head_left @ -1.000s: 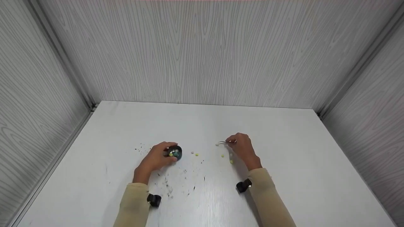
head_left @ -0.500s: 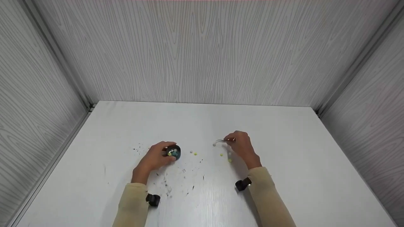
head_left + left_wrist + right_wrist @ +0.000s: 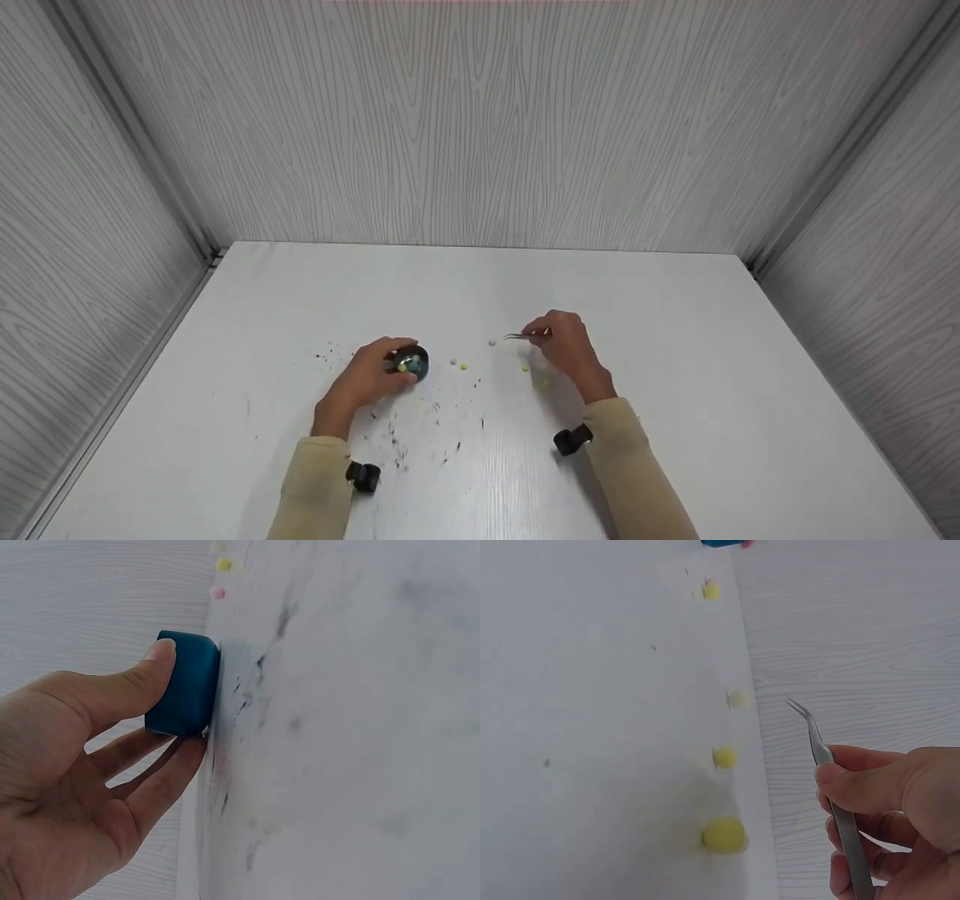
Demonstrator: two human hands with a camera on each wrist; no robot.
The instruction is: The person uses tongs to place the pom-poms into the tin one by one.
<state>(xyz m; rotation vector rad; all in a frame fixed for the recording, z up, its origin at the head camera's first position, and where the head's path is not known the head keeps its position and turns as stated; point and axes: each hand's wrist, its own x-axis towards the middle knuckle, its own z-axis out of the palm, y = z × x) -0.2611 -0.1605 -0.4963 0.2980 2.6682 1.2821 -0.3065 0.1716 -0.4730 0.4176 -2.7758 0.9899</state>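
Our left hand (image 3: 369,373) is gripping a cup (image 3: 193,686), our right hand (image 3: 568,346) tweezers (image 3: 849,836) (the pale bead (image 3: 739,699), shifted leftward, is lying loose).

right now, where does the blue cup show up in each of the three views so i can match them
Head: the blue cup is left of centre, below mid-height, in the left hand.
Left wrist: left of centre, slightly above mid-height.
Right wrist: top edge, near the middle, mostly cut off.
Shared landmark: the loose yellow ball nearest the cup.
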